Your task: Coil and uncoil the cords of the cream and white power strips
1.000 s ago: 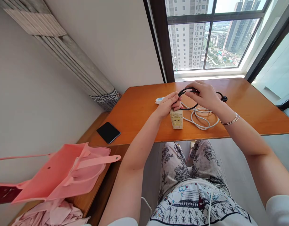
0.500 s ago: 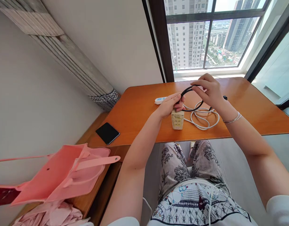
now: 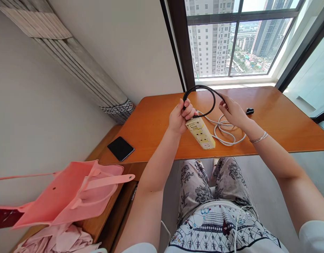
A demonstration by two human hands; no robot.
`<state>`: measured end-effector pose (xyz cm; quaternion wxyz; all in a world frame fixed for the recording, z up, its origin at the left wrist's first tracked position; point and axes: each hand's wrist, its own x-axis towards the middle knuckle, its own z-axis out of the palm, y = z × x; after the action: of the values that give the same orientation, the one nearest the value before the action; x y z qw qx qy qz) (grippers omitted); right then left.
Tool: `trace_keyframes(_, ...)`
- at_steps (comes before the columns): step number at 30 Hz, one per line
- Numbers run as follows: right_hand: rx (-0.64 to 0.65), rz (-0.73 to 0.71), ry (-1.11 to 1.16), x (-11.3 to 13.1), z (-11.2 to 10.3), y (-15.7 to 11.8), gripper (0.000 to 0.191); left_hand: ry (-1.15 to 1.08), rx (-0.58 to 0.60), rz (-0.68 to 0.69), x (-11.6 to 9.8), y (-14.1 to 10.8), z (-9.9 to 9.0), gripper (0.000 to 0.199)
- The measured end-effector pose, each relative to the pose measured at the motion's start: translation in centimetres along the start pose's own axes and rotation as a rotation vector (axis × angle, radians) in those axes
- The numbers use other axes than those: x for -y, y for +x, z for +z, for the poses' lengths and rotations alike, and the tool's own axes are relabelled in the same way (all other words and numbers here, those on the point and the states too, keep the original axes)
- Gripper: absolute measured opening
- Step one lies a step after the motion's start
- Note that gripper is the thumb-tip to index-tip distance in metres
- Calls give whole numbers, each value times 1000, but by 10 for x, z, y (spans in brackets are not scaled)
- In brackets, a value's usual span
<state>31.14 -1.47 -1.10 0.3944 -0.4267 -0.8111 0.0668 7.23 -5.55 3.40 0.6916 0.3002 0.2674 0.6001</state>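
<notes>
My left hand is closed around a bunched loop of black cable, which arches up above the table. Just below those fingers is a cream power strip with dark sockets, lying at a slant; whether the hand touches it I cannot tell. My right hand pinches another stretch of the black cable, to the right of the loop. A black plug shows beyond my right wrist. Beneath and beside my right hand, a white cable lies in loose coils on the table.
The orange-brown wooden table runs up to the window. A dark phone lies at its left edge. A pink bag stands open at the lower left, above crumpled pink cloth. A patterned curtain hangs by the wall.
My left hand has moved left with the black cable, whose loop now rises higher. My right hand has lowered slightly. The power strip has swung to a slant, its near end to the right.
</notes>
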Motion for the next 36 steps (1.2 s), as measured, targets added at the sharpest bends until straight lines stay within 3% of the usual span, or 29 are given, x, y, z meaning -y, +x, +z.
trace_keyframes(3, 51, 45, -59, -7, 5, -8, 61, 5, -44, 161, -7, -1, 4, 45)
trace_keyframes(7, 159, 76, -175, -11, 8, -19, 52, 60, -112, 364, -15, 7, 0, 46)
trace_keyframes(12, 214, 110, -476, 12, 0, -30, 53, 141, -120, 473, -13, 16, -12, 47)
trace_keyframes(17, 48, -51, -599, 40, -11, -33, 42, 277, -158, 441, -1, 19, -18, 48)
trace_keyframes(21, -28, -195, -582, 59, -17, -36, 39, 274, -115, 424, 5, 22, -20, 48)
trace_keyframes(29, 99, -353, -495, 107, -17, -29, 38, 283, -75, 338, 16, 16, -11, 45)
trace_keyframes(36, 149, -394, -448, 129, -20, -19, 43, 311, 25, 240, 26, 8, -8, 47)
